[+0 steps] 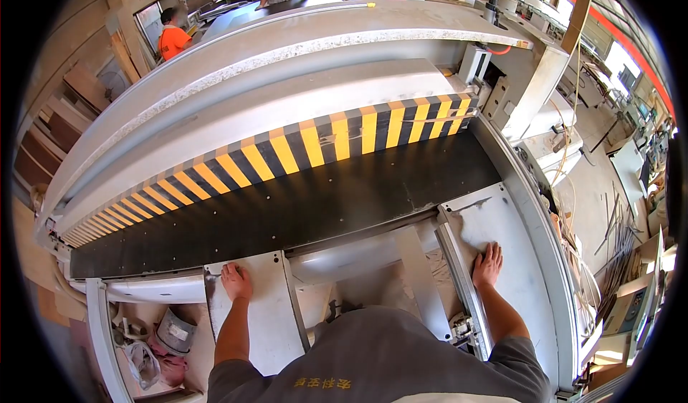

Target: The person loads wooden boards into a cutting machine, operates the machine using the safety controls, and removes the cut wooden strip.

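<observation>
My left hand point(236, 281) rests palm down on a pale metal support plate point(266, 317) at the front of a large machine. On a wider pale plate point(519, 274) to the right lies my right hand point(488, 264), near that plate's inner edge. Both hands have their fingers stretched out and hold nothing. Beyond them runs a long black machine bed point(308, 206) dotted with small holes. A yellow-and-black striped guard point(315, 144) spans the bed's far side, below a white beam point(287, 95).
Between the plates are open gaps crossed by a metal bar point(421, 281). A grey bucket point(175, 331) and plastic bags point(143, 366) sit low at left. Two people stand behind the machine, one in an orange shirt point(172, 41). Scrap strips point(618, 224) lie on the floor at right.
</observation>
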`<state>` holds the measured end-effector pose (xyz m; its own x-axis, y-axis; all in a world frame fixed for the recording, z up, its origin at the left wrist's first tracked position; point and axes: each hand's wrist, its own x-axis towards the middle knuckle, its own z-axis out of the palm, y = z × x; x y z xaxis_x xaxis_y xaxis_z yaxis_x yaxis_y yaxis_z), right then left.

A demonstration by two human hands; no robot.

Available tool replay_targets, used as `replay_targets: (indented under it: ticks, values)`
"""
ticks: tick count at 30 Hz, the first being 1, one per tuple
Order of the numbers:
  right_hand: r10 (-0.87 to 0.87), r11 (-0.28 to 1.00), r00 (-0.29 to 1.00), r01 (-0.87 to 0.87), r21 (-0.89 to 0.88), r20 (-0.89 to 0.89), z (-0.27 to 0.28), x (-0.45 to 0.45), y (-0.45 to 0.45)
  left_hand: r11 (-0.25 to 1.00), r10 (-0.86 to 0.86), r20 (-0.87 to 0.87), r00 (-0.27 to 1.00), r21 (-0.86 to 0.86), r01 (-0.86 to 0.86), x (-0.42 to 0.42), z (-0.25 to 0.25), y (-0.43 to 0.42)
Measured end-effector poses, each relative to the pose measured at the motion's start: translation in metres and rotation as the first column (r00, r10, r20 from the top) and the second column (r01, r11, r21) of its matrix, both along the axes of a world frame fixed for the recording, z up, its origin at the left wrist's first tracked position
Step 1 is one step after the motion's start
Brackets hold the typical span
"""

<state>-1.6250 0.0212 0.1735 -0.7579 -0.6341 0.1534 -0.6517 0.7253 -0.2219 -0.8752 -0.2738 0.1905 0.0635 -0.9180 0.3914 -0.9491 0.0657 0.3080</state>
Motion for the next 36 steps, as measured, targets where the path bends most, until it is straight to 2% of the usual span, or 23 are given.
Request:
replay_targets:
  ticks: [16,36]
  values:
    - [0.006,0.999,1.0,-0.007,-0.049,-0.009,0.002,0.0,-0.001,0.999,-0.007,0.035,0.999,-0.037,0.008,0.006,-0.006,-0.005]
    - [0.007,1.0,1.0,-0.006,-0.026,0.002,0.009,0.001,0.0,1.0,-0.004,0.0,1.0,0.015,0.004,0.003,0.002,-0.001]
